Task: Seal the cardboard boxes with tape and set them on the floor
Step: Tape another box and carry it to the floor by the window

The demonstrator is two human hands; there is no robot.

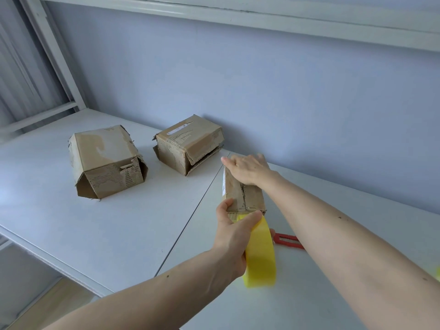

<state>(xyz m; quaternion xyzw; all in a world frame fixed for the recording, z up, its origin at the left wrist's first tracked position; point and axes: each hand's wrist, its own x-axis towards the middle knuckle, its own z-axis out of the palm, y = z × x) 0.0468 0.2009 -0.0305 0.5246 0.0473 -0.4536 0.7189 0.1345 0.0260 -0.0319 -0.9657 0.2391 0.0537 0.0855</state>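
Note:
A small worn cardboard box (247, 196) stands on the white table near the wall. My right hand (247, 169) lies flat on its top with straight fingers, pressing the flaps down. My left hand (234, 228) grips a yellow tape roll (260, 258) at the box's near edge, thumb against the cardboard. Two more battered boxes sit further left: one (107, 160) with a flap hanging open at its near end, the other (189, 144) by the wall with a loose flap on its right side.
A red tool (287, 240), partly hidden behind the tape roll, lies on the white table (119, 222) under my right forearm. The table's left edge drops to a wooden floor (47, 303). A blue wall and white metal frame stand behind.

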